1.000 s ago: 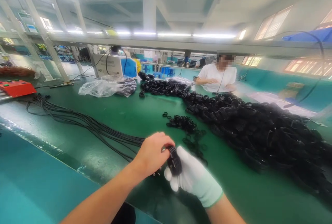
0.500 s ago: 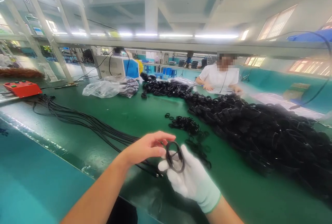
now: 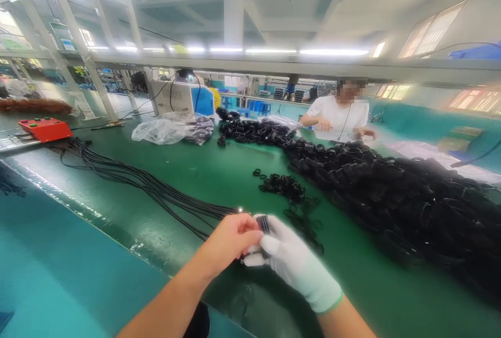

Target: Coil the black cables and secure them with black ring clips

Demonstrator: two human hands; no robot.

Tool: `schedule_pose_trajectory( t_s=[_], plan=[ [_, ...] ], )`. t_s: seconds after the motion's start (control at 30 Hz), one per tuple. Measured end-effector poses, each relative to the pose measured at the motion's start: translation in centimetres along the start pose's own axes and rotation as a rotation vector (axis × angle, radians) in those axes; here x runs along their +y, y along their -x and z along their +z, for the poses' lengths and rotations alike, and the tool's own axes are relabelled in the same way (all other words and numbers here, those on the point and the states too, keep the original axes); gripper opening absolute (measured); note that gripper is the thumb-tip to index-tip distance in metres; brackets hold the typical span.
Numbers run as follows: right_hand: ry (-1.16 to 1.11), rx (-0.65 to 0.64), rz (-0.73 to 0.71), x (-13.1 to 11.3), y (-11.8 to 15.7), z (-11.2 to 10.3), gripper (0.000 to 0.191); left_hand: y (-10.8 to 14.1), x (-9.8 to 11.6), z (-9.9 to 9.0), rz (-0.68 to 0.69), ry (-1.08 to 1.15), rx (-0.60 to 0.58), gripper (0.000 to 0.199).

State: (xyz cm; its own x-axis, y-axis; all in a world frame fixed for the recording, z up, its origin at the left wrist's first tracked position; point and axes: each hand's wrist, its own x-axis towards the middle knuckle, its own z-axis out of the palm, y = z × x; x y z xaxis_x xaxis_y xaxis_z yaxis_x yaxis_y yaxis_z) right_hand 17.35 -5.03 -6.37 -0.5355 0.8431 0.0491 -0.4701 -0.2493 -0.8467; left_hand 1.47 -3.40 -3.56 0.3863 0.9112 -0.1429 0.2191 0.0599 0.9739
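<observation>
A small coil of black cable (image 3: 263,224) is seen edge-on between my hands, above the near part of the green table. My right hand (image 3: 291,257), in a white glove, is closed around the coil from the right. Bare and bent at the fingers, my left hand (image 3: 235,236) pinches at the coil's left side. The fingers hide much of the coil. Several long black cables (image 3: 156,186) lie in a bundle on the table, their near ends passing behind my left hand. Past my hands lies a small heap of black rings (image 3: 284,186).
A large pile of coiled black cables (image 3: 391,202) covers the table's right side. A red control box (image 3: 45,128) stands at far left, with a clear plastic bag (image 3: 162,130) and a grey-blue machine (image 3: 180,99) further back. Across the table sits a person (image 3: 338,113) in white.
The coil has turned from facing me to edge-on. My left fingers have closed in on it, and my right hand's fingers have folded over it. The view has shifted slightly.
</observation>
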Motion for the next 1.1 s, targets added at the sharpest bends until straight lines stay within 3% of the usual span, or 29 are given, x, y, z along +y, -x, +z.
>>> schedule_pose_trajectory(
  t_s=[0.27,0.37,0.47,0.53,0.63,0.87,0.97,1.03,1.1],
  plan=[
    [0.011,-0.022,0.041,0.5,0.2,0.1,0.038,0.2,-1.3,1.1,0.029,0.227,-0.033,0.011],
    [-0.008,0.003,0.05,0.8,0.3,-0.4,0.037,0.3,-1.1,0.8,0.015,0.123,-0.042,0.013],
    [-0.007,0.023,0.068,0.7,0.2,-0.2,0.04,0.6,-0.7,0.4,0.095,-0.188,0.179,0.01],
    [0.032,0.038,0.085,0.4,0.2,0.2,0.043,0.7,-0.6,0.5,0.241,-0.393,0.303,0.028],
    [0.088,0.04,0.1,0.1,0.3,0.9,0.047,0.7,-1.1,0.9,0.39,-0.589,0.32,0.038],
    [-0.02,0.009,0.059,1.1,0.3,0.5,0.049,-0.6,-2.7,1.9,0.402,-0.478,0.455,0.035],
    [-0.108,-0.018,0.089,1.3,0.4,-0.2,0.042,-0.8,-1.2,1.1,0.327,-0.474,0.387,0.029],
    [-0.229,-0.055,0.12,1.0,0.5,-0.6,0.036,-0.7,0.0,-0.2,0.256,-0.427,0.233,0.022],
    [-0.333,-0.101,0.146,0.6,0.7,-0.7,0.037,-0.7,1.0,-1.8,0.225,-0.317,0.05,0.028]
  ],
)
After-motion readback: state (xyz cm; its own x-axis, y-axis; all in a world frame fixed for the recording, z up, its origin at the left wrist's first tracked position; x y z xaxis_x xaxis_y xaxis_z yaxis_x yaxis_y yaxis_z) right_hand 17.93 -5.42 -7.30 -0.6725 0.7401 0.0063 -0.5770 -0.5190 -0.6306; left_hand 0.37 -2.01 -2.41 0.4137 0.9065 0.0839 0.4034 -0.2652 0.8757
